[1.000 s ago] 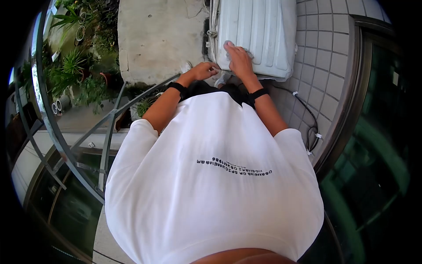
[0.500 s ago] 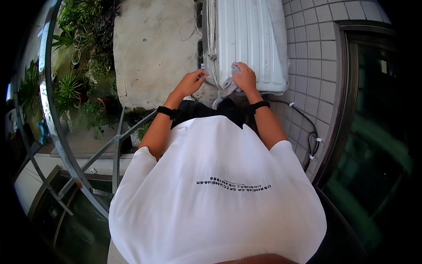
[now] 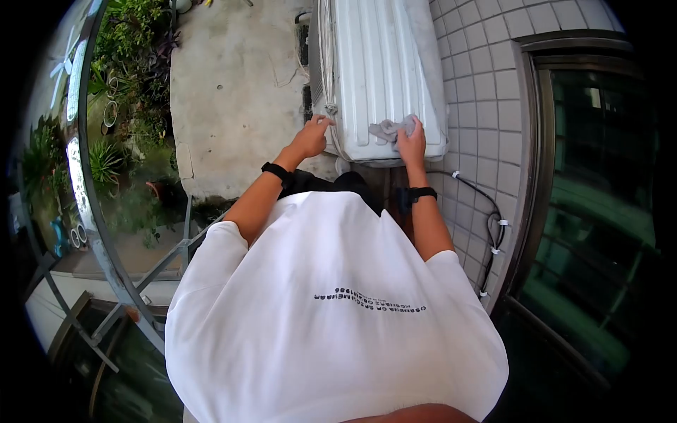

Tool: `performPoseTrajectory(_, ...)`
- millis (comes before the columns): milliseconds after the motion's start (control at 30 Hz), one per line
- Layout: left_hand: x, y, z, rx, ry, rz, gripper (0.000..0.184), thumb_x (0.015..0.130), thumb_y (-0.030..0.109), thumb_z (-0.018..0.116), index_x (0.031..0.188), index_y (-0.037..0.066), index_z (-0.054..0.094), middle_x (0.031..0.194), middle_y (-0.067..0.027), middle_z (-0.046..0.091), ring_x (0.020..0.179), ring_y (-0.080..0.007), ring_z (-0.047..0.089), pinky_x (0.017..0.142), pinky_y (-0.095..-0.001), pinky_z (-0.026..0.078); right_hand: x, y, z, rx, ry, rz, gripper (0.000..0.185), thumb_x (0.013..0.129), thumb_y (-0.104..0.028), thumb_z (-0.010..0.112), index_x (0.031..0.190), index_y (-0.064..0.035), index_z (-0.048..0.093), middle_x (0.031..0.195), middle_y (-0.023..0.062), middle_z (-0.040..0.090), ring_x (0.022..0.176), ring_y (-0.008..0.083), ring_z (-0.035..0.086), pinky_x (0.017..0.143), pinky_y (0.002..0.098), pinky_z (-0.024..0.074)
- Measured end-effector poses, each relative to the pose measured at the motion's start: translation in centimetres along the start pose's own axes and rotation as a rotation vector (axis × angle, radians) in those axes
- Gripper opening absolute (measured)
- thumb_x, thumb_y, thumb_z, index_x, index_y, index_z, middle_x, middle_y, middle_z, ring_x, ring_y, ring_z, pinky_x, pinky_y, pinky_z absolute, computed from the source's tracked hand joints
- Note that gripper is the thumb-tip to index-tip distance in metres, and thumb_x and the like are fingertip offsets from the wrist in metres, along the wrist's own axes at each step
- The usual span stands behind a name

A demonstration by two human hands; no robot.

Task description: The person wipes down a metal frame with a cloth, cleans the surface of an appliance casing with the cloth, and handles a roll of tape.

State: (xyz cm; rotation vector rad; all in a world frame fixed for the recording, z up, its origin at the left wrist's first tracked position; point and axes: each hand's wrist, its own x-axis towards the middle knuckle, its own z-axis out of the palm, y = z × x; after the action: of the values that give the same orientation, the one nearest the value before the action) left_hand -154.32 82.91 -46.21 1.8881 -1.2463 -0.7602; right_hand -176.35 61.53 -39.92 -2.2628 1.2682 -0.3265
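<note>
A grey cloth (image 3: 388, 131) lies bunched on the white ribbed top of what looks like an outdoor air-conditioner unit (image 3: 370, 63). My right hand (image 3: 411, 143) is closed on the cloth's right end and presses it against the near right part of the top. At the unit's left edge, my left hand (image 3: 311, 135) has its fingers loosely bent and somewhat apart. Its fingertips are close to a knotted light cord (image 3: 330, 109) that runs along this edge; whether they touch it cannot be made out. No object shows in that hand.
On the right are a tiled wall (image 3: 479, 84), a black cable (image 3: 486, 197) and a dark-framed glass door (image 3: 585, 176). Left of the unit is concrete ground (image 3: 233, 127), with plants (image 3: 106, 158) beyond it. A metal railing (image 3: 81, 169) curves along the left side.
My right hand has brought the cloth from the unit's near left corner rightward onto its top. My left hand stays by the left edge. The view has shifted slightly.
</note>
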Motion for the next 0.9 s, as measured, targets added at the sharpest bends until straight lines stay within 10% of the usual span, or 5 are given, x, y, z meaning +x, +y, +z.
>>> performPoseTrajectory(233, -2.5, 1.5, -8.7, -0.449, -0.399, -0.159, 0.055, 0.084, -0.015, 0.047, 0.134, 0.007, 0.052, 0.094, -0.0106, 0.068, 0.087, -0.0217, 0.065, 0.084, -0.0335, 0.053, -0.1, -1.1, 0.0, -0.469, -0.447, 0.010, 0.090, 0.084, -0.042, 0.068, 0.155, -0.0065, 0.025, 0.152, 0.0313, 0.033, 0.136, 0.0453, 0.039, 0.109, 0.0496, 0.0395)
performPoseTrajectory(300, -5.2, 1.8, -11.6, -0.492, -0.187, -0.302, 0.059, 0.085, -0.015, 0.048, 0.138, 0.009, 0.050, 0.099, -0.0085, 0.066, 0.089, -0.0167, 0.063, 0.083, -0.0324, 0.052, 2.3, -2.3, -0.6, -0.503, -0.503, 0.048, 0.090, 0.086, -0.044, 0.066, 0.155, -0.0065, 0.024, 0.152, 0.0310, 0.032, 0.137, 0.0443, 0.038, 0.109, 0.0491, 0.0399)
performPoseTrajectory(467, -9.0, 5.7, -14.0, -0.331, 0.116, -0.407, 0.043, 0.095, 0.001, 0.055, 0.137, 0.008, 0.051, 0.102, -0.0105, 0.066, 0.093, -0.0180, 0.061, 0.083, -0.0323, 0.050, 8.4, -3.4, 1.3, -0.577, -0.416, -0.114, 0.082, 0.085, -0.041, 0.063, 0.150, -0.0027, 0.032, 0.148, 0.0305, 0.039, 0.134, 0.0440, 0.042, 0.108, 0.0478, 0.0414)
performPoseTrajectory(633, -4.9, 6.4, -6.4, -0.351, -0.017, -0.583, 0.034, 0.098, 0.025, 0.061, 0.126, 0.007, 0.057, 0.107, -0.0108, 0.066, 0.094, -0.0193, 0.060, 0.083, -0.0345, 0.049, 15.0, -1.7, 1.5, -0.079, -0.264, -0.179, 0.081, 0.080, -0.033, 0.073, 0.149, -0.0093, 0.038, 0.145, 0.0150, 0.049, 0.131, 0.0381, 0.044, 0.110, 0.0426, 0.0401)
performPoseTrajectory(900, 1.2, 6.6, 6.5, -0.372, -0.039, -0.623, 0.084, 0.077, 0.035, 0.083, 0.132, -0.013, 0.043, 0.126, -0.0281, 0.058, 0.122, -0.0349, 0.056, 0.106, -0.0404, 0.043, 7.3, 4.8, -4.5, -0.067, -0.308, -0.415, 0.082, 0.077, -0.018, 0.076, 0.149, -0.0096, 0.037, 0.141, 0.0148, 0.052, 0.126, 0.0383, 0.046, 0.105, 0.0432, 0.0442)
